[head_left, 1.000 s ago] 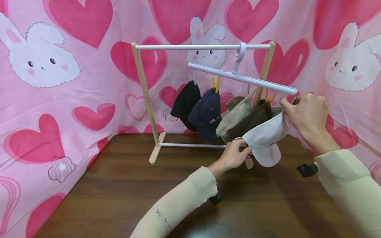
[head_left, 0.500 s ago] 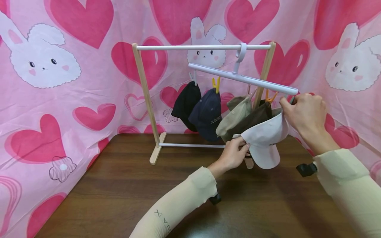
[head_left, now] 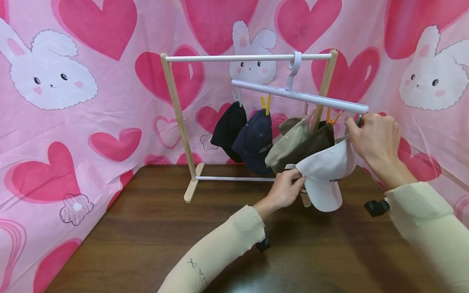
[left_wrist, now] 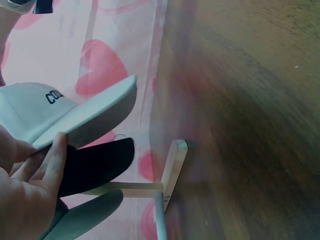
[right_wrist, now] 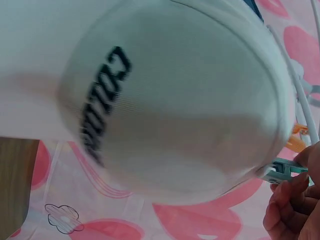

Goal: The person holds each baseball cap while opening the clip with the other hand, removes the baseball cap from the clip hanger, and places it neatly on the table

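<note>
A white baseball cap (head_left: 326, 162) with dark lettering hangs at the right end of a white hanger (head_left: 311, 97). My left hand (head_left: 283, 190) pinches the cap's edge near the brim, thumb against fingers. In the left wrist view, the brim (left_wrist: 95, 112) rises from the fingers of that hand (left_wrist: 30, 185). At the hanger's right end, my right hand (head_left: 377, 136) pinches a teal clip (right_wrist: 282, 171), whose tip meets the cap's edge in the right wrist view. Brown (head_left: 311, 144), beige (head_left: 289, 142), navy (head_left: 254, 140) and black caps (head_left: 229, 128) hang from the other clips.
The hanger hooks over the top bar (head_left: 227, 58) of a wooden rack (head_left: 176, 110) and tilts down to the right. The rack stands at the back of a brown wooden table (head_left: 146, 236). Behind it is a pink cloth (head_left: 121, 93) with hearts and rabbits.
The white cap's brim has swung slightly down and left, and the left hand has shifted a little left. The hanger's right end has risen slightly. The right hand keeps hold of the clip.
</note>
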{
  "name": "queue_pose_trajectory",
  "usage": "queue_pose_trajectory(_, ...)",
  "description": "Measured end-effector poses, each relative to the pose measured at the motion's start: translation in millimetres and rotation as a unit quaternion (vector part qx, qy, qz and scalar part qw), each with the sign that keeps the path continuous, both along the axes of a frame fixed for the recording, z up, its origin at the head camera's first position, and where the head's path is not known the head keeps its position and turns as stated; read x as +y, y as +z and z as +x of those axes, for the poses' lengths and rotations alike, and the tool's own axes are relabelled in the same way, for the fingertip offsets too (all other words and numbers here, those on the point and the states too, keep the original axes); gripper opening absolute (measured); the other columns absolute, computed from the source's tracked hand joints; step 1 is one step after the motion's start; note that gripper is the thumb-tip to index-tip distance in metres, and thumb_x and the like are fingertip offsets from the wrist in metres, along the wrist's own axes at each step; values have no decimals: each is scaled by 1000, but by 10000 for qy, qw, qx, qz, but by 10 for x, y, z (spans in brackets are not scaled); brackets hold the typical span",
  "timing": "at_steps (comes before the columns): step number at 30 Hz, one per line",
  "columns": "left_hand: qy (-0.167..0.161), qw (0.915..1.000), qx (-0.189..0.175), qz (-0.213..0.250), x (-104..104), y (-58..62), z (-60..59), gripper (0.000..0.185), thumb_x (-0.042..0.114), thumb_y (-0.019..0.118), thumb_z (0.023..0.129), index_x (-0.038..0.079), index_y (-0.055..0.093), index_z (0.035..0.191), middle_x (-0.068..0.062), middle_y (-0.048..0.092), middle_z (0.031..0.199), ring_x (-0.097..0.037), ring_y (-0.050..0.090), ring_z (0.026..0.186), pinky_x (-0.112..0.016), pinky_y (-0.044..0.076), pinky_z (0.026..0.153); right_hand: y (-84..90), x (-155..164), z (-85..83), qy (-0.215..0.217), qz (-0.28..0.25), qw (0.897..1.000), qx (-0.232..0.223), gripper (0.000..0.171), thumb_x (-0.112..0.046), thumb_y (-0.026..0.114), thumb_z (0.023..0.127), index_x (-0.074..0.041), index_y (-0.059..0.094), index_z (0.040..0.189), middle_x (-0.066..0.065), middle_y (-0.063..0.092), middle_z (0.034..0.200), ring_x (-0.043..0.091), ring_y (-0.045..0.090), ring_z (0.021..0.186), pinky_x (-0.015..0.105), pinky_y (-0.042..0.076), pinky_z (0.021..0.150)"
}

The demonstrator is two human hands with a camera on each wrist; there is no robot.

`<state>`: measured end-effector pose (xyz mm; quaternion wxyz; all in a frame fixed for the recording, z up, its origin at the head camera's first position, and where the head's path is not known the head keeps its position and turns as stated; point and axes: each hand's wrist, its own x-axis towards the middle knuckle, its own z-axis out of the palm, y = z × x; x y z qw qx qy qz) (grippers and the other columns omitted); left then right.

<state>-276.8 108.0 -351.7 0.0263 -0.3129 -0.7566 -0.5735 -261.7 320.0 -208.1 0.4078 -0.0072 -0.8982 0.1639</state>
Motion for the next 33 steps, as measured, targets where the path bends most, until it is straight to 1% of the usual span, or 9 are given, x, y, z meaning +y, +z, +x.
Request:
queue_pose_trajectory(4,142,9994,169,-251,1,-28,12,17,10,57,105,6,72,114,-5,78,102,-20,76,79,-16,53,61,-2,-20,-10,109,49,9994,314,57,-35,48,101,1,49,57,14,41,49,34,39,55,43,29,48)
queue_pose_trajectory(7,198,9990,280,-270,4,-47,17,17,10,58,105,7,72,112,-3,79,100,-22,76,80,-15,51,62,8,-27,-12,144,70,9991,386,57,-34,48,101,1,51,56,14,42,49,35,40,55,43,29,49)
queue_pose_trajectory(15,229,9984,357,-378,17,-41,18,16,11,58,105,8,73,111,-1,79,97,-19,76,80,-14,50,63,36,-3,-4,49,61,9998,203,58,-37,49,101,1,51,57,14,43,49,35,42,55,43,30,48)
queue_pose_trajectory(19,184,9979,367,-503,21,-63,23,16,12,57,105,8,72,110,0,79,98,-11,75,76,-14,48,64,39,11,12,26,23,10000,25,59,-38,49,102,1,52,57,14,43,49,34,41,56,43,31,47)
queue_pose_trajectory(22,62,9983,277,-513,27,-87,32,16,12,57,106,7,72,111,-1,78,97,-9,74,74,-15,48,62,47,26,28,6,-14,10000,-90,59,-38,49,101,1,52,57,14,42,49,34,41,59,43,31,49)
queue_pose_trajectory(25,-51,9986,144,-498,38,-118,44,16,11,57,106,6,71,111,-2,78,91,-7,71,68,-17,47,57,51,39,39,-6,-42,9999,-148,59,-38,51,101,1,53,56,13,43,49,35,42,61,44,31,49)
queue_pose_trajectory(28,-113,9985,15,-526,51,-147,57,16,11,56,106,6,71,110,-3,76,84,-5,68,64,-18,47,54,54,48,47,7,-47,10000,-82,60,-40,54,100,1,54,56,12,44,49,35,43,62,44,30,50)
queue_pose_trajectory(30,-150,9983,-88,-562,60,-167,68,16,10,56,106,6,71,110,-3,75,85,-6,68,64,-18,48,55,61,57,48,28,-41,10000,-35,60,-41,56,99,1,56,56,12,45,48,35,44,61,43,30,48)
queue_pose_trajectory(33,-215,9978,-269,-561,79,-204,79,16,8,56,106,5,70,111,-4,76,94,-8,69,69,-18,53,60,67,68,58,43,-40,10000,-24,59,-42,57,98,3,60,59,12,48,49,34,46,59,41,30,45)
